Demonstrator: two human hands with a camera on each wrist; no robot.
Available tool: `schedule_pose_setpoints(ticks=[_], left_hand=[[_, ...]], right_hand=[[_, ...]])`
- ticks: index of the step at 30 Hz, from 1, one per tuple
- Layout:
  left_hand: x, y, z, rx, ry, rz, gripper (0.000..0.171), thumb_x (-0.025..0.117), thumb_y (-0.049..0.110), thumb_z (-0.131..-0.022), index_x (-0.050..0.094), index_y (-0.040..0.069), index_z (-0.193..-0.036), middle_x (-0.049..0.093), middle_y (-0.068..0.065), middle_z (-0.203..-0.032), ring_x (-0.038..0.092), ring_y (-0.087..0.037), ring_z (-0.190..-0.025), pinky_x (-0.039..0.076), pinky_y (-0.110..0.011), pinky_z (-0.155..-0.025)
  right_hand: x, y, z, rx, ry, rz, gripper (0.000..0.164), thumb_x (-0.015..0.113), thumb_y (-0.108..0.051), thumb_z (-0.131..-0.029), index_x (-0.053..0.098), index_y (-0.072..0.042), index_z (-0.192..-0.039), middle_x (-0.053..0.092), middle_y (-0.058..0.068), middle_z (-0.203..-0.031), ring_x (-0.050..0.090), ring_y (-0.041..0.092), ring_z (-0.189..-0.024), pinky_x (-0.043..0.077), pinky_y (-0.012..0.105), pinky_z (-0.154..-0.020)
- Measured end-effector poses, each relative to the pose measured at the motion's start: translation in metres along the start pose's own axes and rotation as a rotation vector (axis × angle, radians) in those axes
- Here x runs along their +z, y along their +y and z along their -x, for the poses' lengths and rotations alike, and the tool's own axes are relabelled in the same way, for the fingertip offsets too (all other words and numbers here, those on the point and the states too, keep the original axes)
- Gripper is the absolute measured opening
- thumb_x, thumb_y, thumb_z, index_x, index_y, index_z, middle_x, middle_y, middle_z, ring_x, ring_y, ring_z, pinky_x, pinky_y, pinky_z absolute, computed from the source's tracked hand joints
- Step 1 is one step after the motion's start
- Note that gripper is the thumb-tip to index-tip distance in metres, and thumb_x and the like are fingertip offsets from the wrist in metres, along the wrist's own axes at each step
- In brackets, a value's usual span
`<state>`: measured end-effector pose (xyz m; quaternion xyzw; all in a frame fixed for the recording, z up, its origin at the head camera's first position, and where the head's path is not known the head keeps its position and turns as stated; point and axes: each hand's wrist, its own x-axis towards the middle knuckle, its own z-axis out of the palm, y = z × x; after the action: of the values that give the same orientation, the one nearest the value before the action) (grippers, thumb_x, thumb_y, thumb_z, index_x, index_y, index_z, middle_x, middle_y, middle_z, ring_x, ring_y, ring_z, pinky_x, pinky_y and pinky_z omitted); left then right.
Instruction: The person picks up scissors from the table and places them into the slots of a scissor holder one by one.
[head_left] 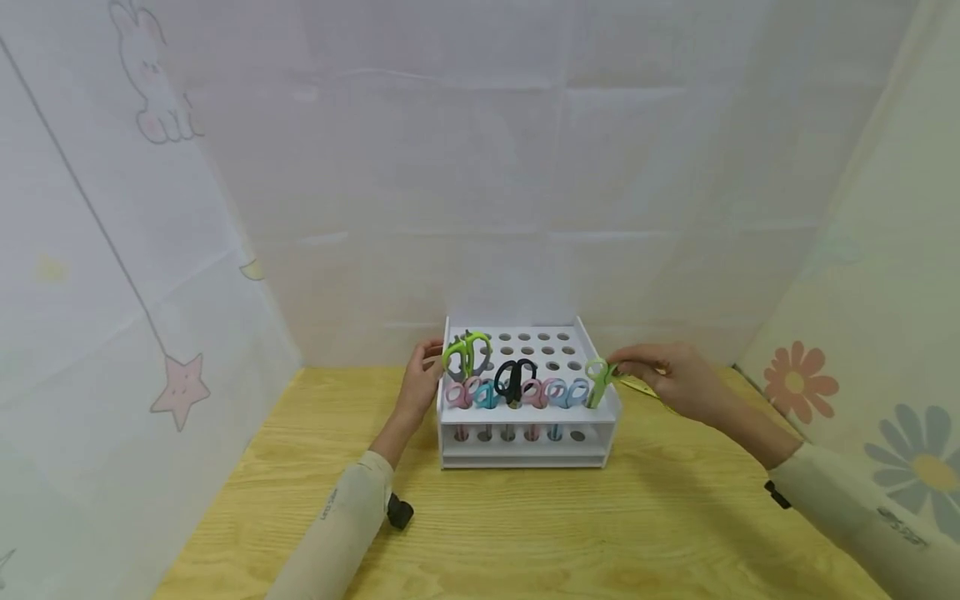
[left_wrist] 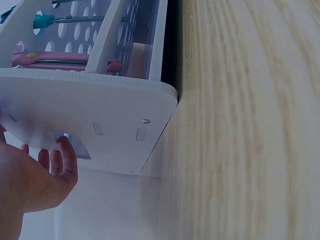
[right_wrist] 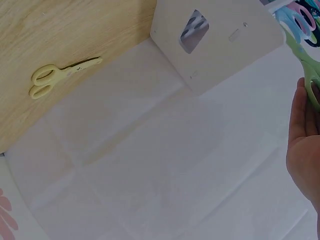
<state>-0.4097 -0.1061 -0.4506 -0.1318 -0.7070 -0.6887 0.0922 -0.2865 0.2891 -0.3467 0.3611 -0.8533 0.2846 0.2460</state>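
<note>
A white tiered rack (head_left: 527,461) with rows of round holes stands on the wooden table. My right hand (head_left: 678,383) pinches light green scissors (head_left: 597,382) by a handle loop, blade end down at the front row's right end. My left hand (head_left: 422,379) is at the rack's left side, its loosely bent fingers (left_wrist: 67,159) against the panel by a cutout. Pink scissors (head_left: 459,394), teal scissors (head_left: 486,393), black scissors (head_left: 514,382), more pink scissors (head_left: 536,393) and light blue scissors (head_left: 564,392) stand along the front. Brighter green scissors (head_left: 466,354) stand behind, at left.
Yellow scissors (right_wrist: 50,77) lie on the table (right_wrist: 90,30) beyond the rack's right side, partly hidden by my right hand in the head view. White, patterned sheets (head_left: 510,167) hang behind and at both sides of the table.
</note>
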Motion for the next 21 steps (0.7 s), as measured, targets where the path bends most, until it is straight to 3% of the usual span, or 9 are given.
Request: schedule_pose_setpoints(ticks=[4,8,15,21], left_hand=[[0.001,-0.001,0.0,0.021,0.005,0.008,0.043,0.056,0.016,-0.102,0.051,0.003,-0.142,0.052,-0.016,-0.138,0.052,-0.036,-0.122,0.041,-0.051,-0.104],[0.001,-0.003,0.001,0.037,0.01,0.019,0.043,0.06,0.015,-0.1,0.052,0.001,-0.14,0.053,-0.018,-0.136,0.052,-0.038,-0.119,0.041,-0.051,-0.103],[0.002,-0.003,0.002,0.026,0.012,0.012,0.045,0.06,0.017,-0.1,0.051,0.0,-0.141,0.053,-0.017,-0.137,0.052,-0.037,-0.119,0.04,-0.051,-0.103],[0.002,0.0,0.0,0.03,0.011,0.018,0.045,0.059,0.017,-0.101,0.05,0.0,-0.142,0.052,-0.019,-0.138,0.051,-0.038,-0.12,0.039,-0.051,-0.104]], right_hand=[[0.01,0.002,0.002,0.03,-0.05,-0.026,0.027,0.07,0.006,-0.091,0.077,-0.012,-0.111,0.076,-0.004,-0.102,0.072,0.016,-0.091,0.057,0.028,-0.074],[0.018,0.004,0.004,0.121,-0.081,-0.049,0.021,0.068,0.002,-0.095,0.077,-0.012,-0.108,0.075,-0.004,-0.103,0.071,0.014,-0.094,0.058,0.039,-0.077],[0.026,0.006,0.006,0.251,-0.165,-0.113,0.019,0.067,-0.004,-0.098,0.078,-0.015,-0.109,0.074,-0.005,-0.105,0.069,0.017,-0.101,0.056,0.041,-0.083],[0.028,0.005,0.005,0.31,-0.161,-0.122,0.022,0.066,0.0,-0.098,0.078,-0.015,-0.109,0.073,-0.005,-0.109,0.068,0.019,-0.105,0.055,0.044,-0.087]])
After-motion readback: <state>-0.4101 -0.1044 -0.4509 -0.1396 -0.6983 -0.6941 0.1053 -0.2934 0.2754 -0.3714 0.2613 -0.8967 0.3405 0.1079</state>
